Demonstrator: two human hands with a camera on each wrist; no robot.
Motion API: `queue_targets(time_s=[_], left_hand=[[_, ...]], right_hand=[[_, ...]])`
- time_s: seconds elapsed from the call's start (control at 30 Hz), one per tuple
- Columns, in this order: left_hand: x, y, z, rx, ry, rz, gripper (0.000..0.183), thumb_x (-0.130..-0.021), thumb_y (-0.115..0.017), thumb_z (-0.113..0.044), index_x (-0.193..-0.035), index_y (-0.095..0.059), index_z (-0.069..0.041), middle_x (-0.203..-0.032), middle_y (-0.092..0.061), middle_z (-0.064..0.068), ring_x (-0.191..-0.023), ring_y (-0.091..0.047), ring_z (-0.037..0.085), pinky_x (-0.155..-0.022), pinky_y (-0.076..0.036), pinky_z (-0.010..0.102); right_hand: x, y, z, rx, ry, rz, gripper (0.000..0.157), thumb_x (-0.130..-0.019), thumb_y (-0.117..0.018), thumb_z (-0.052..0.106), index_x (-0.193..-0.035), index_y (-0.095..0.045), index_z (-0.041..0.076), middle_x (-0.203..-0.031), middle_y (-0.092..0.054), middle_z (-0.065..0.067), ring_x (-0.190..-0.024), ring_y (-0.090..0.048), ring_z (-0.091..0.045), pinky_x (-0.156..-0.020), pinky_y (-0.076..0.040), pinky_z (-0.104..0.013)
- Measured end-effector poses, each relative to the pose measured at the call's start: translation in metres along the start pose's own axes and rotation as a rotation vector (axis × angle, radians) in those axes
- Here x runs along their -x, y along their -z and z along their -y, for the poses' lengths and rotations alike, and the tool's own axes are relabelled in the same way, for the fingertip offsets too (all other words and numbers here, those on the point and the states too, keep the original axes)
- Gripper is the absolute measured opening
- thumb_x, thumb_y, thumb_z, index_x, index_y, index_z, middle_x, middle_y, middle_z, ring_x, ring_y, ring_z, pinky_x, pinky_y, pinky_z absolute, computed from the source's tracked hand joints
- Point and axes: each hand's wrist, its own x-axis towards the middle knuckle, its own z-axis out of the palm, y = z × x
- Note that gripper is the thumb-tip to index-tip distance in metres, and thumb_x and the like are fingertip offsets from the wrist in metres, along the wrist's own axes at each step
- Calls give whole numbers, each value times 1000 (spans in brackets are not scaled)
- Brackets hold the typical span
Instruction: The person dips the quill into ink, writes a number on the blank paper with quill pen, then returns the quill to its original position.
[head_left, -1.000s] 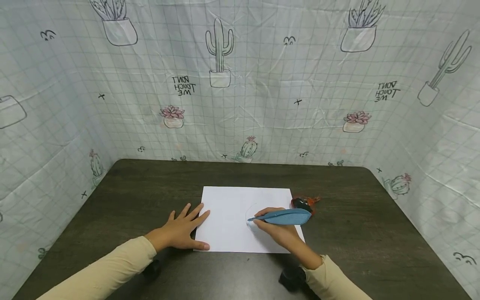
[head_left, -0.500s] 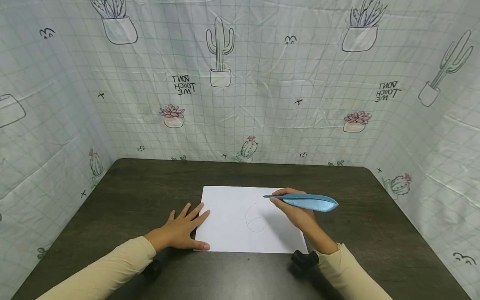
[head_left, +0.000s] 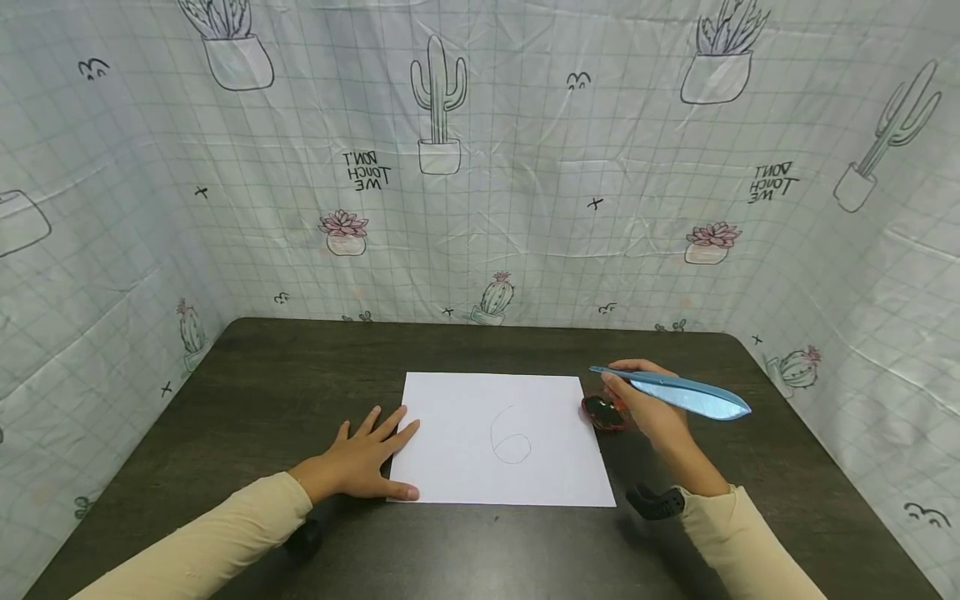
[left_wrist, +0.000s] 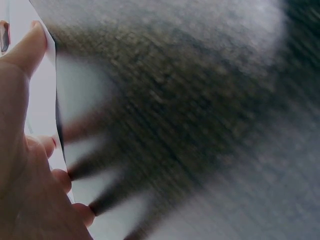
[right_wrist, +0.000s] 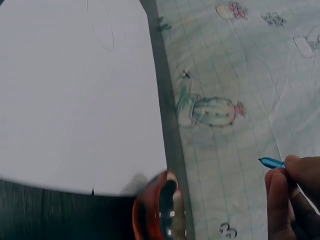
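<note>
A white sheet of paper lies on the dark table with a thin "6" drawn on it. My left hand rests with spread fingers on the sheet's left edge. Off the sheet's right side, my right hand pinches a blue feather quill pen, its tip pointing left and lifted. In the right wrist view the pen's tip shows between thumb and fingers. A small shiny red-and-black object sits at the paper's right edge, just left of my right hand; its kind is unclear.
The dark wooden table extends around the paper. Behind and at both sides hangs a pale grid cloth with cactus prints. A black wrist device sits on my right wrist.
My right hand has finished the loop of the "6", lifted the quill pen off the paper and moved right, past the red-and-black object. My left hand has stayed in place.
</note>
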Motion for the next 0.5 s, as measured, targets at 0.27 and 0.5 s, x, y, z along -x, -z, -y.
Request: queue_targets(time_s=[0.27,0.5], left_hand=[[-3,1,-1,-10,-6,-14,101,-77,-61,-71,-155,-22,-20,-161,-9,9,-144,-6,45,-100,-9,77],[0,-1,-2,-13,2,-9,100,-78,-62,-70,-155,-22,-20,-161,-9,10,-144,-6,46,-100,-10,77]], right_hand=[[-1,29,-19,91,-5,-88,36,-89,-71,21,-113,-63,-5,-78,-68,15,-73,-68,-6,-64,-54,-19],[1,44,-34,-11,-2,-67,34,-89,-70,14,-112,-62,-10,-80,-72,8,-71,-68,-1,-65,-54,-17]])
